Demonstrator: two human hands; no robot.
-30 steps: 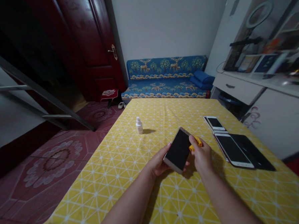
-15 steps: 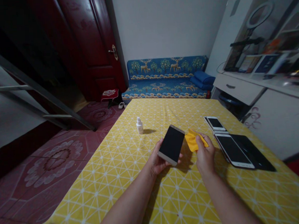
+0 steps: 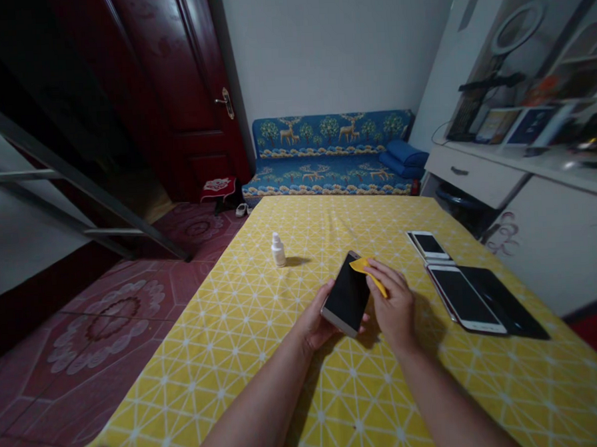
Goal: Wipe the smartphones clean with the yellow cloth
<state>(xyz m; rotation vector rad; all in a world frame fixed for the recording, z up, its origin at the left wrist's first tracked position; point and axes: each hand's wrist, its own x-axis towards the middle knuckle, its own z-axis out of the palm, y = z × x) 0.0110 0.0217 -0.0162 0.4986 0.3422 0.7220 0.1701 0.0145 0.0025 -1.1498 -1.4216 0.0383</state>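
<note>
My left hand [image 3: 314,323] grips a gold-edged phone [image 3: 345,294] with a dark screen, tilted up above the yellow tablecloth [image 3: 264,332]. My right hand [image 3: 393,305] is closed on a small yellow cloth [image 3: 365,268] and presses it against the phone's upper right edge. Both hands hover over the middle of the table.
A small white bottle [image 3: 278,250] stands to the left on the table. Two more phones [image 3: 428,245] [image 3: 465,300] and a dark tablet [image 3: 503,303] lie to the right. A blue sofa [image 3: 330,156] is beyond the table, white cabinets [image 3: 539,224] at right, a red door [image 3: 186,89] at left.
My right hand has carried the yellow cloth left from beside the phone onto its upper edge. The phone has tilted and shifted slightly in my left hand.
</note>
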